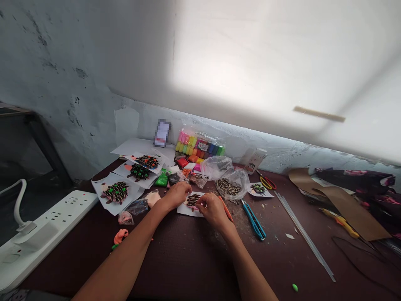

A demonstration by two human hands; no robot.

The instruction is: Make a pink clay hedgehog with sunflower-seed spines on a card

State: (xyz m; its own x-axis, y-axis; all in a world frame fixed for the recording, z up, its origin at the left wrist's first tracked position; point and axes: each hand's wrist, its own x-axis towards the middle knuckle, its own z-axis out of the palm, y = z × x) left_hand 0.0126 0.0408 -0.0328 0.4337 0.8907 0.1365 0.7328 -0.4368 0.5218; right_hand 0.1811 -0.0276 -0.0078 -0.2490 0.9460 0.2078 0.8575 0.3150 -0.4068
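Observation:
My left hand (177, 195) and my right hand (213, 209) meet over a small white paper card (184, 210) on a dark brown table (175, 267). Dark striped sunflower seeds form a patch (192, 200) on the card, partly hidden by my fingers. My right fingertips pinch together at that patch, but whatever lies between them is hidden. Just right of my right hand lies an orange stick (226, 208). Beyond it sits a clear plastic bag of seeds (228, 188). Several finished seed-and-clay hedgehog pictures (115, 193) lie to the left.
A pack of coloured modelling clay (200, 146) stands at the wall. A blue craft knife (253, 220), yellow-red scissors (267, 182) and a long metal ruler (303, 234) lie to the right. Clay scraps (120, 236) lie left; a white power strip (46, 225) runs along the table's left edge.

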